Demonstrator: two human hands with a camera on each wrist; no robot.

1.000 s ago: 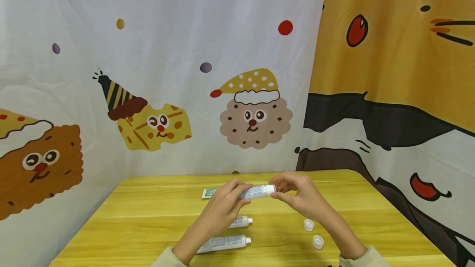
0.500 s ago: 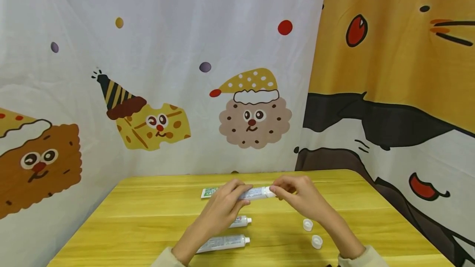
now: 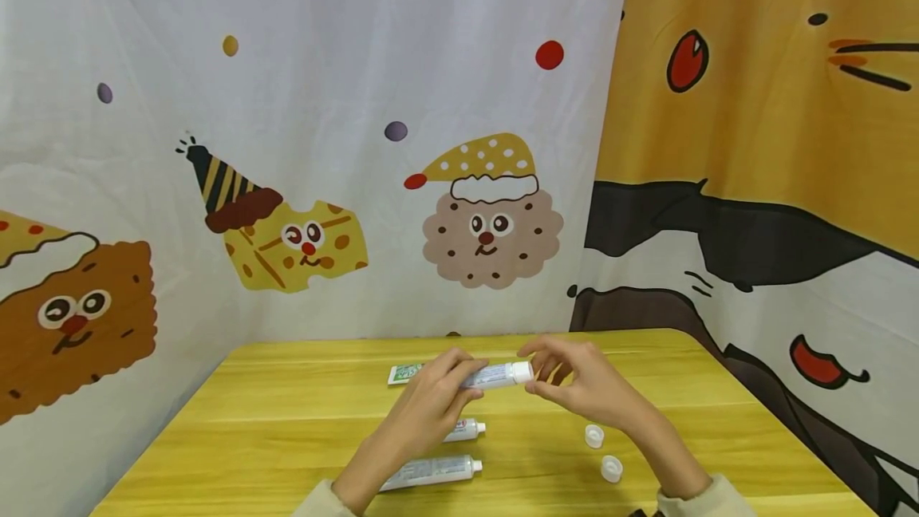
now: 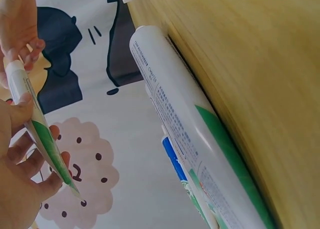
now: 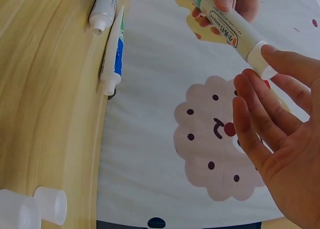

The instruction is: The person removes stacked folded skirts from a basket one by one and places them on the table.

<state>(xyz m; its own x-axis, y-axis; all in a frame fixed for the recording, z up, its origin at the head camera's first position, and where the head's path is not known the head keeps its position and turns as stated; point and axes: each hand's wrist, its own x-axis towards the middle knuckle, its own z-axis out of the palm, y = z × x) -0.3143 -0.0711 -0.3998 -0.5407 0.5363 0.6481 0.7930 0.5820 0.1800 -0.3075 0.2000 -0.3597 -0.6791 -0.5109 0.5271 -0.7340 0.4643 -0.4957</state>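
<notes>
My left hand (image 3: 429, 397) grips a white and green toothpaste tube (image 3: 490, 376) around its body, holding it raised over the table with its white screw cap (image 3: 522, 372) pointing right. At that cap is my right hand (image 3: 592, 383), its fingers spread loosely around the end. The right wrist view shows the thumb (image 5: 285, 64) right at the cap's side, while the other fingers stand apart from it. Uncapped toothpaste tubes lie below the left hand: one with a red mark (image 3: 467, 430) and a longer one (image 3: 439, 471) nearer the front.
Two loose white caps (image 3: 594, 436) (image 3: 612, 469) stand on the wooden table (image 3: 287, 413) beneath the right forearm. Another tube with a green end (image 3: 404, 374) lies farther back, partly behind the left hand. A cartoon-printed curtain (image 3: 309, 102) hangs behind the table.
The right thumb and fingers pinched the cap half a second ago; now they have spread off it. The left hand and its toothpaste tube stay nearly in place.
</notes>
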